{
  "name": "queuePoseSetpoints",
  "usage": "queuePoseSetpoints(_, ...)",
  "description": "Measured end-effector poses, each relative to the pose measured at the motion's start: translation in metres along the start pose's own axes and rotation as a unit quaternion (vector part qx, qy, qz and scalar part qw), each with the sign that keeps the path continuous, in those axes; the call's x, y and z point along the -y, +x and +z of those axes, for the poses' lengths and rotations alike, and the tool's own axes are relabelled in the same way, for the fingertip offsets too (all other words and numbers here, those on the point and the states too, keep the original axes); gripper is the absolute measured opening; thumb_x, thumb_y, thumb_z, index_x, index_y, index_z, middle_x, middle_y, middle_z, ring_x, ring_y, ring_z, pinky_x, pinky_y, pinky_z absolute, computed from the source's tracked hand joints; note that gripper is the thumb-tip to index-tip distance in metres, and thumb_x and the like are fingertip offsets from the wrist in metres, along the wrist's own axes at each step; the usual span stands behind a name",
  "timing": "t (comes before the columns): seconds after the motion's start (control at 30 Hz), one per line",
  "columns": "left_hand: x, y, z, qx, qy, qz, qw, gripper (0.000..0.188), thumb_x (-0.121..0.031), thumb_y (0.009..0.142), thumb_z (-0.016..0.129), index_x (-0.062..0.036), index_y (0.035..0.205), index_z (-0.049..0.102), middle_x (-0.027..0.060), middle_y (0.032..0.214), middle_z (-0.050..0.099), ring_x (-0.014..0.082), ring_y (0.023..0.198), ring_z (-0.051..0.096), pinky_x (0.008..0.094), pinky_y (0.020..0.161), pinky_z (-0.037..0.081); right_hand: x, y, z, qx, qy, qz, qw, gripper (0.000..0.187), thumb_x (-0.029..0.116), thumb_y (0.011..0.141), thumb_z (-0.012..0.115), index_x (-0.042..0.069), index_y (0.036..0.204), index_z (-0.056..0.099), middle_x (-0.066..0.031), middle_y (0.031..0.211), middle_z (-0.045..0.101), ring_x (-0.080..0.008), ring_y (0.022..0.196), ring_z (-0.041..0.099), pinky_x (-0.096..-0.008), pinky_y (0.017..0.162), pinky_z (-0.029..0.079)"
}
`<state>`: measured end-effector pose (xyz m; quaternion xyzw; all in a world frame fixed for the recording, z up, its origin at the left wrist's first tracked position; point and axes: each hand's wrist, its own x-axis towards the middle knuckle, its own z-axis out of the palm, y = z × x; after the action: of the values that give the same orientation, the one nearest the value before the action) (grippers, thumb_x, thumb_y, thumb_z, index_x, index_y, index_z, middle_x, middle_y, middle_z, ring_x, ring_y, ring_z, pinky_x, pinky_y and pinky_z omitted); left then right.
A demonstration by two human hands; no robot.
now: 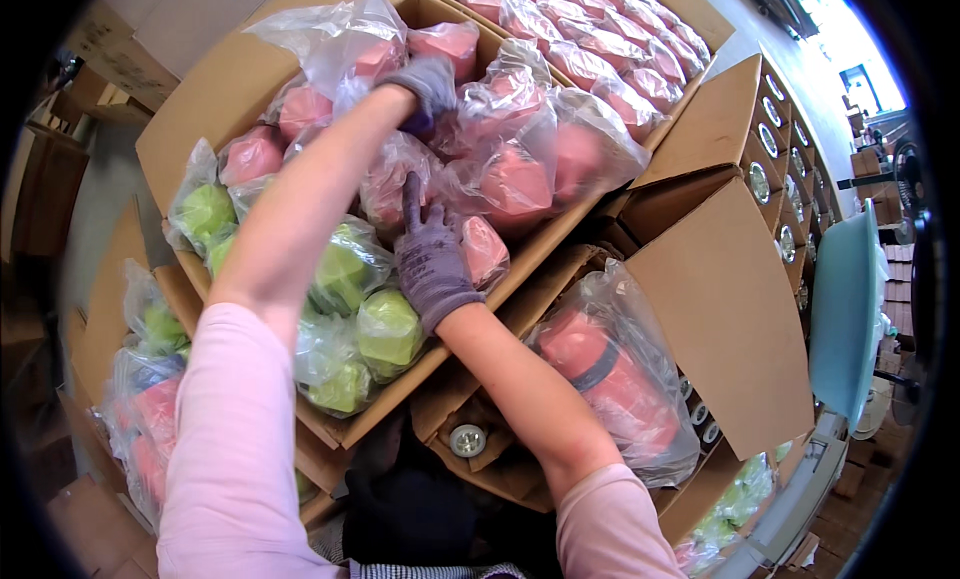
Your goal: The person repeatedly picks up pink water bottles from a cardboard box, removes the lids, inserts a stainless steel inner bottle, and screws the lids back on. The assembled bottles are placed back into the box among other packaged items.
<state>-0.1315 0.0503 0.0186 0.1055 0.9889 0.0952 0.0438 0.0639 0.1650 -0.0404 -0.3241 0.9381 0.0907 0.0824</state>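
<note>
A large cardboard box point(190, 139) in front of me is packed with pink items point(515, 184) and green items point(345, 269), each wrapped in a clear plastic bag. My left hand point(428, 89), in a grey glove, reaches deep into the box and closes on the plastic of a bagged pink item point(375, 59) near the far side. My right hand point(430, 259), also gloved, rests with fingers spread on the bagged pink items in the middle of the box, index finger pointing up.
A second box of bagged pink items point(600, 39) stands behind. A bagged pink item point(610, 379) lies in an open carton at the lower right. Small cartons with round windows point(775, 144) line the right. More bagged items point(150, 409) sit at the lower left.
</note>
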Motion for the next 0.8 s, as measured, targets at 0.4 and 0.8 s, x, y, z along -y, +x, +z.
queuePoseSetpoints(0.4,-0.031,-0.220,0.028,0.044,-0.179,0.148,0.971,0.043,-0.025,0.094,0.064,0.0030,0.126,0.057,0.0221,0.114,0.064,0.0346,0.107,0.063,0.0437,0.095,0.049,-0.072,-0.133,-0.054,-0.279,0.314,-0.055,0.906,0.050,0.010,0.078,0.073,0.014,0.125,0.060,-0.0209,0.142,0.046,-0.0436,0.130,0.046,-0.0528,0.105,0.040)
queuePoseSetpoints(0.8,-0.065,-0.168,0.061,0.141,0.007,0.030,0.989,0.053,-0.039,0.085,0.068,0.0044,0.116,0.064,0.0269,0.120,0.065,0.0381,0.110,0.065,0.0464,0.094,0.051,-0.040,-0.342,-0.051,-0.104,0.272,0.007,0.957,0.044,0.018,0.085,0.070,0.009,0.126,0.058,-0.0171,0.131,0.056,-0.0346,0.122,0.055,-0.0472,0.101,0.045)
